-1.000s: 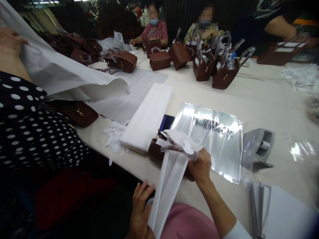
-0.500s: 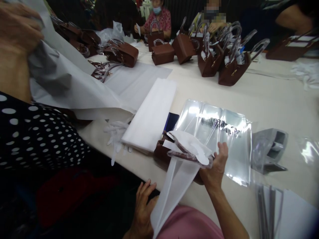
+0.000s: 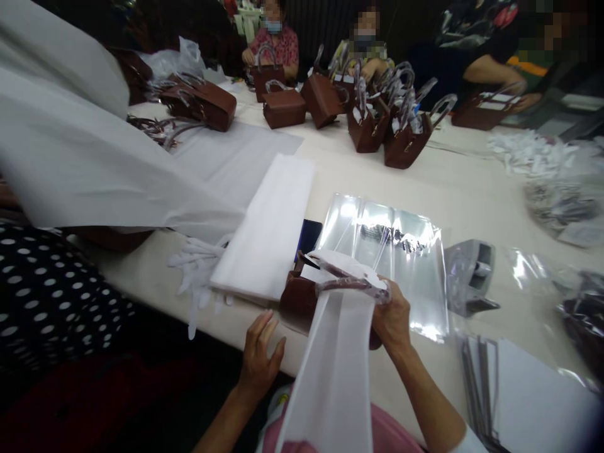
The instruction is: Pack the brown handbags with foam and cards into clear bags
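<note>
White sheet [image 3: 333, 377] at bottom centre could crease if the empty, finger-spread left hand [image 3: 260, 353] snags it; right hand [image 3: 393, 316] holds the bag [image 3: 299, 301].

Brown handbag [image 3: 298, 302], right end at fingers of right hand [image 3: 394, 318]; handles [image 3: 346, 284] plastic-wrapped, just left of those fingers; white stuffing [image 3: 346, 261] at top; long white strip [image 3: 337, 371], creased lengthwise, hanging toward wearer, right of fingers of left hand [image 3: 259, 358], apart from them

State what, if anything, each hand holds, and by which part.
The right hand is at the right end of the brown bag; its fingertips are hidden, so a grip cannot be told. The left hand holds nothing.
</note>
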A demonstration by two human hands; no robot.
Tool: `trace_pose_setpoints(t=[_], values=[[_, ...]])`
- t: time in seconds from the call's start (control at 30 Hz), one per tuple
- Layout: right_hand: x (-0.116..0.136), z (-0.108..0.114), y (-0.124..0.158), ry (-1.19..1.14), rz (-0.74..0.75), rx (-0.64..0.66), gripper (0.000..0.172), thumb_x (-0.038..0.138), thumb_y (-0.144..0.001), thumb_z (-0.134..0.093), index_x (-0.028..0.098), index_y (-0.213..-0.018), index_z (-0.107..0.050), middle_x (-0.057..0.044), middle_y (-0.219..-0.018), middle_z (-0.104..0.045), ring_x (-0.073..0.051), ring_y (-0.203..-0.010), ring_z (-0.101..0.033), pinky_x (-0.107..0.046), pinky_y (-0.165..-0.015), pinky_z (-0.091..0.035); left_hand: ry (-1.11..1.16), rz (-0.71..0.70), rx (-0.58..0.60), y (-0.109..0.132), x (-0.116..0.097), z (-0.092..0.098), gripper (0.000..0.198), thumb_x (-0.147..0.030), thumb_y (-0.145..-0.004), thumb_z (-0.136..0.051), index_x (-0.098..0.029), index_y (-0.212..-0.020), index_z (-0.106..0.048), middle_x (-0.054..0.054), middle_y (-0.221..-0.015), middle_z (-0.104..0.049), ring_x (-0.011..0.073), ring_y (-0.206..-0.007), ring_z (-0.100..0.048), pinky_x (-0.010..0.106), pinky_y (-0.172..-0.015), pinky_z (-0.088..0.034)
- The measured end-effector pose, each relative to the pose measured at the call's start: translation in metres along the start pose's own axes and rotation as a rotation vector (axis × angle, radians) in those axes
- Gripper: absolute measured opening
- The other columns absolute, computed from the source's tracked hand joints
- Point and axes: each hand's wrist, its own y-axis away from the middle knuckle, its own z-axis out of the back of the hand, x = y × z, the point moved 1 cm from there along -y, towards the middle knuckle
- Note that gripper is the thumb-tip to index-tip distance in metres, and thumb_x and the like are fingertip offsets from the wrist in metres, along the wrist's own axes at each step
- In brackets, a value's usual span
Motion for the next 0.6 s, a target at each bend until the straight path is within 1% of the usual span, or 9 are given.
trace_pose_setpoints(t=[0.07, 0.13, 0.17, 0.23, 0.3, 0.33, 0.37, 0.47, 0.6], values=[[0.001, 0.001, 0.001, -0.001, 0.016, 0.003, 0.029, 0.037, -0.077, -0.052, 0.016, -0.095, -0.06, -0.01, -0.095, -0.064, -0.024, -0.091, -0.058, -0.038, -0.077, -0.048, 0.016, 0.013, -0.078, -0.038, -0.008, 0.007, 0.048, -0.017, -0.081, -0.054, -0.018, -0.126, -0.038, 0.014, -0.126, -0.044, 0.0254, -0.119, -0.042, 0.045, -0.095, -0.042], [0.003, 0.001, 0.003, 0.0, 0.025, 0.001, 0.028, 0.036, -0.077, -0.052, 0.016, -0.095, -0.061, -0.01, -0.096, -0.064, -0.024, -0.091, -0.058, -0.039, -0.077, -0.048, 0.005, -0.045, -0.072, -0.08, -0.016, 0.011, 0.048, -0.019, -0.08, -0.056, -0.02, -0.125, -0.041, 0.013, -0.132, -0.04, 0.028, -0.125, -0.035, 0.049, -0.1, -0.035], [0.003, 0.001, 0.004, -0.001, 0.027, 0.0, 0.027, 0.034, -0.077, -0.052, 0.016, -0.094, -0.061, -0.011, -0.096, -0.064, -0.024, -0.091, -0.058, -0.039, -0.077, -0.048, -0.016, -0.076, -0.002, -0.099, -0.018, 0.012, 0.048, -0.021, -0.08, -0.057, -0.02, -0.125, -0.041, 0.012, -0.136, -0.036, 0.0303, -0.129, -0.027, 0.053, -0.103, -0.029], [0.003, 0.002, 0.006, -0.004, 0.026, 0.002, 0.026, 0.032, -0.077, -0.051, 0.016, -0.094, -0.061, -0.011, -0.096, -0.064, -0.024, -0.091, -0.058, -0.038, -0.077, -0.048, -0.003, -0.173, 0.273, -0.128, -0.016, 0.01, 0.051, -0.026, -0.08, -0.056, -0.022, -0.128, -0.039, 0.011, -0.142, -0.029, 0.0325, -0.133, -0.015, 0.059, -0.104, -0.021], [0.002, 0.001, 0.008, -0.013, 0.009, 0.012, 0.026, 0.032, -0.077, -0.052, 0.016, -0.095, -0.061, -0.011, -0.098, -0.064, -0.024, -0.092, -0.058, -0.038, -0.079, -0.047, 0.092, -0.278, 0.534, -0.141, -0.008, 0.007, 0.059, -0.031, -0.077, -0.06, -0.02, -0.13, -0.037, 0.01, -0.144, -0.023, 0.032, -0.134, -0.01, 0.056, -0.104, -0.023], [0.002, 0.001, 0.007, -0.022, -0.003, 0.02, 0.028, 0.033, -0.076, -0.052, 0.016, -0.096, -0.061, -0.011, -0.099, -0.064, -0.024, -0.093, -0.057, -0.038, -0.08, -0.047, 0.144, -0.317, 0.598, -0.143, -0.002, 0.004, 0.057, -0.03, -0.076, -0.061, -0.02, -0.129, -0.04, 0.01, -0.145, -0.022, 0.0311, -0.135, -0.009, 0.053, -0.105, -0.025], [0.001, 0.001, 0.005, -0.031, -0.019, 0.031, 0.029, 0.034, -0.075, -0.053, 0.016, -0.096, -0.061, -0.011, -0.1, -0.063, -0.024, -0.094, -0.056, -0.037, -0.081, -0.046, 0.19, -0.343, 0.605, -0.145, 0.004, 0.001, 0.052, -0.029, -0.076, -0.062, -0.019, -0.125, -0.045, 0.01, -0.144, -0.023, 0.03, -0.135, -0.01, 0.05, -0.106, -0.025], [-0.005, 0.001, -0.014, -0.046, -0.143, 0.14, 0.029, 0.038, -0.073, -0.053, 0.016, -0.09, -0.062, -0.009, -0.091, -0.064, -0.024, -0.088, -0.057, -0.035, -0.075, -0.045, 0.268, -0.307, 0.492, -0.153, 0.018, -0.017, 0.029, -0.026, -0.079, -0.059, -0.021, -0.108, -0.059, 0.008, -0.137, -0.036, 0.026, -0.132, -0.021, 0.046, -0.107, -0.026], [-0.02, 0.001, -0.063, -0.059, -0.331, 0.339, 0.025, 0.039, -0.07, -0.055, 0.015, -0.072, -0.062, -0.004, -0.067, -0.062, -0.02, -0.066, -0.057, -0.028, -0.059, -0.042, 0.257, -0.172, 0.447, -0.195, 0.021, -0.053, 0.022, -0.03, -0.076, -0.061, -0.023, -0.096, -0.065, 0.007, -0.119, -0.052, 0.0222, -0.111, -0.05, 0.039, -0.096, -0.041]])
